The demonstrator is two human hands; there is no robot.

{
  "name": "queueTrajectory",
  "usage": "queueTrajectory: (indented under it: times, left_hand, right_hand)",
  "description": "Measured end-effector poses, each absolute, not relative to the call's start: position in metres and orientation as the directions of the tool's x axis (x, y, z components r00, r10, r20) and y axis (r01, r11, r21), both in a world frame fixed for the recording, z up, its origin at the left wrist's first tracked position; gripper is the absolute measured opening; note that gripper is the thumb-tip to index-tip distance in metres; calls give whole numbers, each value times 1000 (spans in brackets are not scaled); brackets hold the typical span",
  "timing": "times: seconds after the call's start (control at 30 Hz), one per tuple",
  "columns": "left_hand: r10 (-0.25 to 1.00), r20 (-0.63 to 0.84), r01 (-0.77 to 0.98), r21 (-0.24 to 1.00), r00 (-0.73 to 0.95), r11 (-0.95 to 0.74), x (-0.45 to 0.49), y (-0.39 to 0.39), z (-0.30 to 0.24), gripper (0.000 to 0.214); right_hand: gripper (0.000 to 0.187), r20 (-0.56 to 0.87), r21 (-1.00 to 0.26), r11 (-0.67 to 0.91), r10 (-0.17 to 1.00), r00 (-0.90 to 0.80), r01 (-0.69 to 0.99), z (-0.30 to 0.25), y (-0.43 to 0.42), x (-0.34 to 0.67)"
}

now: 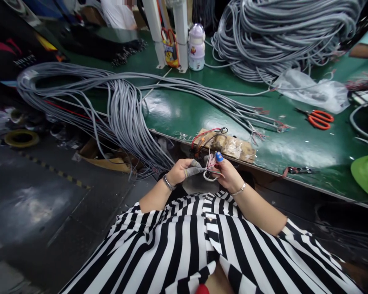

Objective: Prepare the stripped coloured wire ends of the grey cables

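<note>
Head view, left to right. Far left of the brown taped block (230, 145), a fat bunch of gray cables (125, 118), hanging off the edge of the green tabletop (184, 114). Just below the block, left hand (179, 171), closed tight around a gray cable end (196, 167). Next, also just below the block, right hand (230, 175), pinching the thin colored wires (211, 166) from that cable end, blue cap (219, 156) on one finger. Well right of the block, orange scissors (320, 119), flat on the tabletop.
</note>
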State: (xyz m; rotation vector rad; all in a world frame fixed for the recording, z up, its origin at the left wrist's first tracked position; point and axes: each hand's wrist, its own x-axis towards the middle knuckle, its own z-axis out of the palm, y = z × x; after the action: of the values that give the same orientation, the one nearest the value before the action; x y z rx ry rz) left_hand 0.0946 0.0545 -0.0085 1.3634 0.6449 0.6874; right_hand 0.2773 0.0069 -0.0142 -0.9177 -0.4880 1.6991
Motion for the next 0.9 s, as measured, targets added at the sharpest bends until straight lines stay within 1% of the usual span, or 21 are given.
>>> queueTrajectory:
  times: [0.17, 0.3, 0.47, 0.7, 0.8, 0.9]
  left_hand:
    - [739, -30, -66, 993, 673, 100, 96, 56, -16, 37]
    - [717, -31, -51, 994, 696, 93, 98, 58, -20, 36]
    - [697, -32, -48, 994, 716, 95, 97, 61, -23, 36]
    - [670, -99, 31, 993, 736, 112, 92, 63, -27, 38]
    - [650, -97, 31, 993, 754, 112, 96, 62, -26, 40]
    - [646, -84, 21, 994, 758, 104, 100, 61, -24, 40]
  right_hand:
    - [49, -418, -621, -367, 903, -104, -692, -12, 7, 275]
    - [47, -418, -636, -341, 906, -62, -693, -14, 9, 273]
    - [48, -387, -662, -302, 922, -33, -686, -16, 10, 270]
    - [50, -347, -662, -287, 936, -56, -693, -21, 8, 269]
    - [50, -346, -661, -279, 937, -48, -697, -20, 7, 269]
    - [51, -373, -632, -283, 927, -37, -721, -16, 6, 268]
